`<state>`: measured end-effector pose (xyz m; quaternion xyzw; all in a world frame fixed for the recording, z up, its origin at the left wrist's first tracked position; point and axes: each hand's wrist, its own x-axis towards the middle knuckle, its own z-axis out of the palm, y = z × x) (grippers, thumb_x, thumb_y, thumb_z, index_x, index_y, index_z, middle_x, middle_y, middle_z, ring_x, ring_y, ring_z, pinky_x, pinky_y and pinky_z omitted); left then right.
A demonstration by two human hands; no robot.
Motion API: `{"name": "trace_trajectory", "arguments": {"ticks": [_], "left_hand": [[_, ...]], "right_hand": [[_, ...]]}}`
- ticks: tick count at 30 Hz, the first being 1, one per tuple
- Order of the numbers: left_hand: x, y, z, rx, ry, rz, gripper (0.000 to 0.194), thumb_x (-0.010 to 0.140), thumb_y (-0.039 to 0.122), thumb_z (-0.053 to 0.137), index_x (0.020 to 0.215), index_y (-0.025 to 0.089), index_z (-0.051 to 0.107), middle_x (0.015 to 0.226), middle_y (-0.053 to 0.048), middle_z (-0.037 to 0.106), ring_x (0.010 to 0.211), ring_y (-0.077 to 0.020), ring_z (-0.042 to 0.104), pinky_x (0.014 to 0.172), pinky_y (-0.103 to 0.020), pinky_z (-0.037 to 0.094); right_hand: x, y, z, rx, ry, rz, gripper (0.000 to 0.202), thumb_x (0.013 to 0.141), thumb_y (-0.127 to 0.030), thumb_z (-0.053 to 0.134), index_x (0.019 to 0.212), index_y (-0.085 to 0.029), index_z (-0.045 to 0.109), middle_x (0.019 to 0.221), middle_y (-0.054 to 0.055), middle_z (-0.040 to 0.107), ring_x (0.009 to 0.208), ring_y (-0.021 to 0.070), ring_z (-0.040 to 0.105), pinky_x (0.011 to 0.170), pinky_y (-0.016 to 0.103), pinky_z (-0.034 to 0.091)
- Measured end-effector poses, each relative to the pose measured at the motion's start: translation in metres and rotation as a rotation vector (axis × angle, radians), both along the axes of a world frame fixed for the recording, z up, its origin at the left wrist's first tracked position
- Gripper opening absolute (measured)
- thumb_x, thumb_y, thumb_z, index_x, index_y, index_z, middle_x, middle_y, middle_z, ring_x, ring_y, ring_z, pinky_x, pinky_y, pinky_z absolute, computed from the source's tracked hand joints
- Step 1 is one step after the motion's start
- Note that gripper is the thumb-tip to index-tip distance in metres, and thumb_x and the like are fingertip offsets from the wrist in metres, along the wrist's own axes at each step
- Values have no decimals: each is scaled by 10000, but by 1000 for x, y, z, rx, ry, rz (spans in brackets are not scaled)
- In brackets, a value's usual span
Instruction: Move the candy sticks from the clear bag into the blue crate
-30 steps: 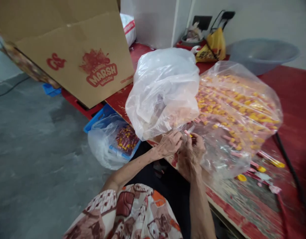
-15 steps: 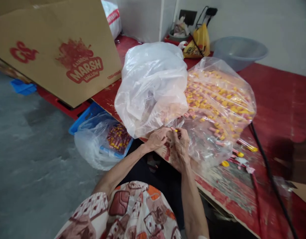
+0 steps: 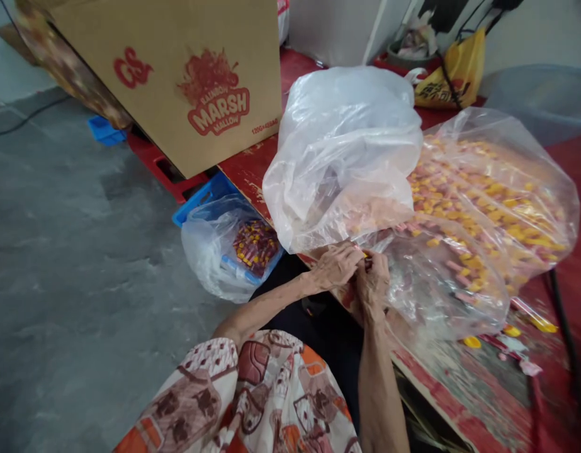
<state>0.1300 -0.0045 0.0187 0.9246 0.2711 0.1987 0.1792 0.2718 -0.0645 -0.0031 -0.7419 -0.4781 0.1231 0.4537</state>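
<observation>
R hand (image 3: 374,277) pinching yellow-tipped pc (image 3: 365,255) | L hand (image 3: 336,267) alongside, grip unclear | ctn (image 3: 167,94): "GS", "RAINBOW MARSH MALLOW", "120G×48BAG"

At the near edge of the worktop (image 3: 488,390), the left hand (image 3: 337,265) and right hand (image 3: 372,280) are placed side by side, a small piece (image 3: 364,255) being held in the right; just behind them a plastic bag (image 3: 347,151) is set, adjoined on its right by a tube bag (image 3: 498,207); loose scraps (image 3: 512,343) are scattered between the tube bag and the near edge, with a cord (image 3: 566,346) to their right; towards the rear edge a carrier bag (image 3: 460,69) is placed, left of a basin (image 3: 540,100); at the left end a carton (image 3: 153,119) is stood; below the near edge, left of the hands, a crate (image 3: 189,207) is positioned, with bagged pieces (image 3: 257,245) in it.
</observation>
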Motion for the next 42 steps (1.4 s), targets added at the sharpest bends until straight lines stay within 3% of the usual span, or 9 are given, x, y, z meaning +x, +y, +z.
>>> {"name": "trace_trajectory", "arguments": {"ticks": [9,18,21,24,28,31,34,39,42], "left_hand": [[-1,0,0,-67,20,-6,336,1102,130,481,1385,129,662,1286,-169,749,1341,-290,704,1118,-437,592],[-11,-4,0,-181,-78,50,155,1095,199,554,1114,176,705,1186,-141,761,1245,-295,721,1129,-440,583],[-45,0,1,-151,-160,132,125,1088,214,574,1072,206,698,1108,-95,763,1122,-256,738,1057,-395,596],[-106,0,-4,-32,-239,413,152,1085,247,555,1067,227,704,1044,-82,753,1024,-240,726,992,-387,600],[-192,1,-20,109,-157,767,114,1018,239,582,1017,238,696,1073,-112,749,1024,-295,696,986,-473,580],[-212,11,-20,174,-242,807,176,1046,236,527,1091,233,697,1089,-121,744,1082,-307,705,1008,-489,578],[-175,45,-6,141,-375,705,211,1085,251,497,1143,231,699,1142,-112,744,1130,-274,707,1045,-451,590],[-49,134,13,-48,-387,562,224,1078,202,497,1181,217,694,1155,-108,739,1145,-250,715,1070,-436,607],[0,174,15,-127,-319,488,294,1062,167,473,1287,171,663,1116,-141,737,1125,-290,720,1069,-522,611]], "right_hand": [[1,-1,4,-28,-9,-19,556,1030,-681,537,1166,-193,766,1005,69,676,822,208,556,818,368,501],[-4,-1,6,2,-2,-36,644,1034,-792,521,1109,-199,760,991,69,671,830,214,569,851,390,515],[-7,-2,10,5,10,-40,649,1050,-802,504,1119,-209,759,1002,69,675,861,221,588,846,384,521],[-8,-1,12,9,30,-32,635,1059,-791,499,1106,-215,761,1024,76,695,878,228,610,853,388,529],[-8,1,9,30,44,-25,624,1074,-766,484,1117,-219,781,1028,82,713,848,226,608,850,393,541],[-9,2,9,54,71,-32,624,1082,-763,475,1118,-226,792,1057,92,729,886,240,638,890,411,550],[-11,2,14,50,110,-42,633,1060,-795,495,1092,-241,798,1051,91,739,905,253,662,906,424,557],[-15,1,24,21,184,-48,657,1007,-844,510,1052,-261,808,1056,102,769,963,296,704,919,446,564],[-12,-2,19,-27,228,-58,622,976,-833,546,1076,-288,828,1086,105,792,961,322,727,880,453,571]]}}
